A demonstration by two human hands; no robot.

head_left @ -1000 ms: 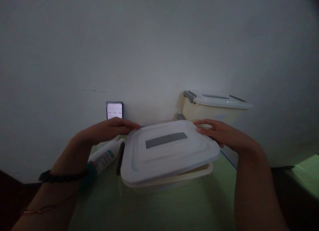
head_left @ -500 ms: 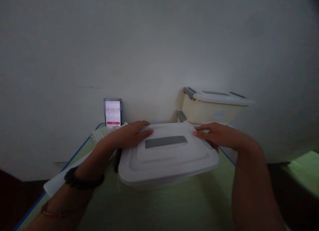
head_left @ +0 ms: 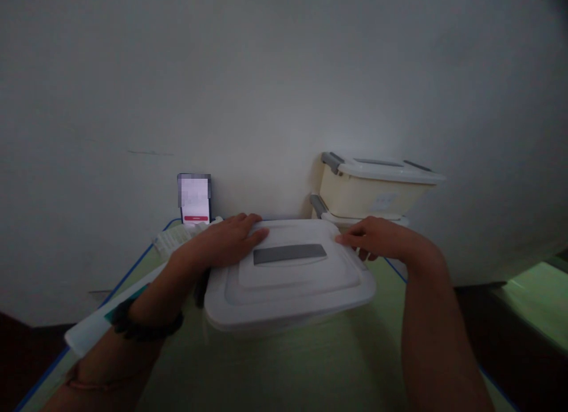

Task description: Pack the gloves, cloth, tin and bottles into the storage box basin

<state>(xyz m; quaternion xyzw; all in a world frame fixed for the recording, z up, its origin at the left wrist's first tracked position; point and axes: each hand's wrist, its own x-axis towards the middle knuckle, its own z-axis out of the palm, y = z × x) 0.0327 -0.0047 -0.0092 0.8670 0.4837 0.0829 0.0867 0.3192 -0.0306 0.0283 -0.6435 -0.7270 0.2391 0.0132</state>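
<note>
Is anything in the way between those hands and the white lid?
Nothing visible is. The left hand rests on the left part of the white lid, and fingertips of the right hand meet its right side. The phone stands beyond, against the wall.

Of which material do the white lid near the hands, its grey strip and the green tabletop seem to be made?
White lid: probably moulded plastic with low sheen, judging by rounded corners and raised ridges. Grey strip: likely plastic too, flat and matt, but dim light leaves this open. Green tabletop: perhaps laminate, since it looks smooth with blue edging.
</note>
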